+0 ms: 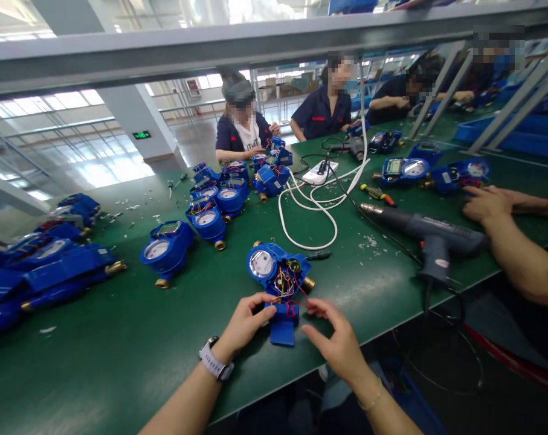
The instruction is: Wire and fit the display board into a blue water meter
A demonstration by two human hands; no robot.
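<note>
A blue water meter [260,264] with a round white dial lies on the green table before me, its housing uncovered and thin coloured wires [283,283] showing inside. My left hand [249,320] closes thumb and forefinger at the left edge of a blue box-like part [281,334] at the meter's near end. On the right, my right hand [339,341] has its fingertips at a red wire [303,291], the thumb spread away from the forefinger. Whether the wire is between its fingers is hard to see.
Several blue meters [205,220] stand ahead and left, more [69,266] at far left. A heat gun [430,235] lies right, near a co-worker's hand [489,202]. A white cable [307,246] loops beside a power strip [320,172]. Other people sit opposite; a metal beam [274,45] crosses above.
</note>
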